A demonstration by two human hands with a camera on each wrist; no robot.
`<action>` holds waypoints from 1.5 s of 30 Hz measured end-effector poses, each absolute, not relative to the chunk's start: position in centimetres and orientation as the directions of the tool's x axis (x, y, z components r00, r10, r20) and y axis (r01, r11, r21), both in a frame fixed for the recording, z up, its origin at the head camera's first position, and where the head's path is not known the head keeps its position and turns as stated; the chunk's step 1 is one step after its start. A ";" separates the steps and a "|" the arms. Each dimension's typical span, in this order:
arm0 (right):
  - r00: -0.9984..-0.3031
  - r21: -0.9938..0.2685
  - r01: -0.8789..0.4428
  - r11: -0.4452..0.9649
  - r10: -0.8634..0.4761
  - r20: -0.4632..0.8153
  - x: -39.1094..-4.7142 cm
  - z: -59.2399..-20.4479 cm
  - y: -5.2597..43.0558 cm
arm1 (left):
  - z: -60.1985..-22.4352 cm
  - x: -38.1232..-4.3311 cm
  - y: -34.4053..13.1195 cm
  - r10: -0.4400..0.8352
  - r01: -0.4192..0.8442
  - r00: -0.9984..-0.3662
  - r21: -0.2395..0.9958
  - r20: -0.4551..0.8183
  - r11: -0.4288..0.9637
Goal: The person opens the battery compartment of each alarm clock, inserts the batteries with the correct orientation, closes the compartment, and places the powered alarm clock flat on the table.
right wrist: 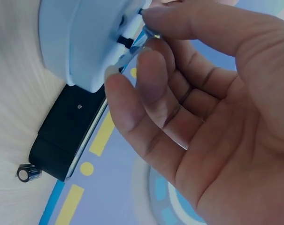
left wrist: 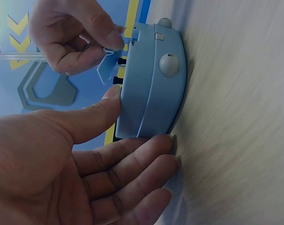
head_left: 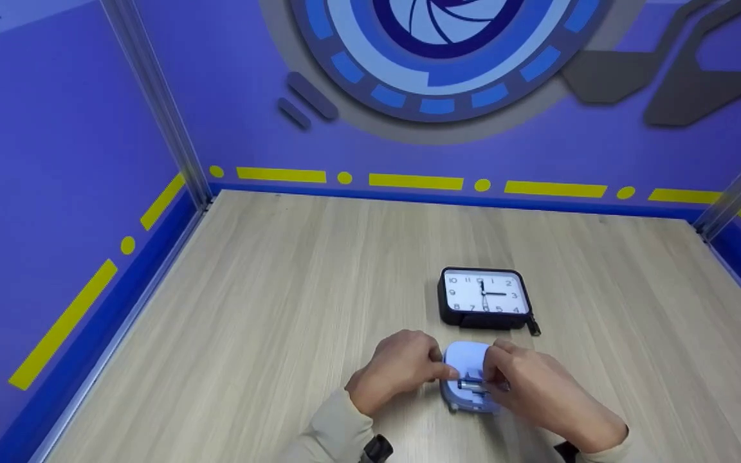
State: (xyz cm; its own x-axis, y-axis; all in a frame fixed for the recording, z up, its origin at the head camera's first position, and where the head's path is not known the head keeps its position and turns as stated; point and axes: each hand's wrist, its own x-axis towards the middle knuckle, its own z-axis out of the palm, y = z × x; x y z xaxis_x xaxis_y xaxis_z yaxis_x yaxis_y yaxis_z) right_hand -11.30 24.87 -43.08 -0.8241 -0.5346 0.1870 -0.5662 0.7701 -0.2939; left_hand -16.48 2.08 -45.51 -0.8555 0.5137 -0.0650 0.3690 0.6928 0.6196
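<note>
A small light blue alarm clock (head_left: 467, 355) lies with its back up, two black knobs (left wrist: 118, 80) standing out from it. My left hand (head_left: 399, 363) grips its left side, thumb (left wrist: 102, 112) on the back and fingers at the lower edge. My right hand (head_left: 531, 382) is over the back's right half and pinches a light blue battery cover (left wrist: 107, 66), held tilted up from the back. Beside the right fingertips a silver battery (head_left: 471, 385) shows at the compartment. The right fingers partly hide the compartment.
Just beyond the blue clock lies a black rectangular clock (head_left: 485, 292), its white dial up. A dark battery (head_left: 533, 325) is at that clock's near right corner. Blue-purple panels (head_left: 370, 148) border the wooden table (head_left: 293, 276) at the back and sides.
</note>
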 end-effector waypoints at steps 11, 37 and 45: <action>-0.830 -0.254 -0.557 0.790 -0.542 0.134 -10.5 -43.1 23.7 | -45.4 -16.6 2.2 0.514 0.364 -0.854 0.612 -0.081 0.702; -0.832 -0.235 -0.555 0.798 -0.533 0.155 -10.3 -43.6 23.1 | -45.5 -16.6 2.2 0.503 0.325 -0.856 0.633 -0.119 0.703; -0.829 -0.248 -0.559 0.792 -0.536 0.158 -10.3 -43.5 23.2 | -45.7 -16.6 2.2 0.501 0.326 -0.857 0.632 -0.115 0.703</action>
State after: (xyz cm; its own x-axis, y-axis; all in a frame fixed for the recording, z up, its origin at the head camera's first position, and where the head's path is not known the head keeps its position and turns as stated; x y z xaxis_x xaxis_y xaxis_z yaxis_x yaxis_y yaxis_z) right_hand -10.27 23.19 -43.46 -0.8294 -0.5357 0.1583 -0.5586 0.7916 -0.2476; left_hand -16.60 2.25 -45.67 -0.8574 0.5015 -0.1155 0.3263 0.7033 0.6316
